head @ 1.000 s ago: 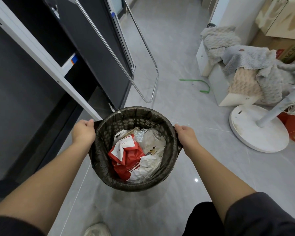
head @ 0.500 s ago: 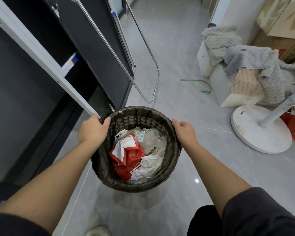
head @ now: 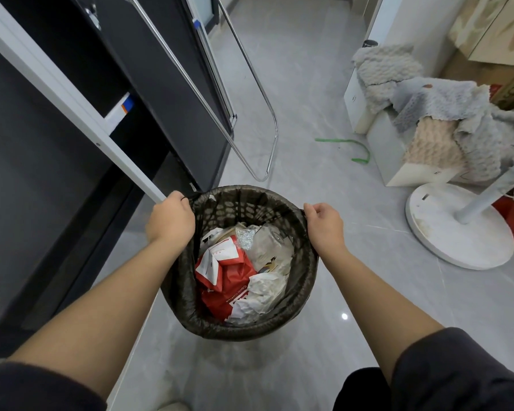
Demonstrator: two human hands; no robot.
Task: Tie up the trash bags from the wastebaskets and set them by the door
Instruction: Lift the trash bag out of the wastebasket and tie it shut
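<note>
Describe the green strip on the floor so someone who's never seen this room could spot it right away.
Start at the white box draped with fuzzy grey and beige blankets on the right side of the room. Just left of that box, on the bare grey floor, lies the green strip. It is thin and curved, and it is the only bright green thing on the floor.
</note>
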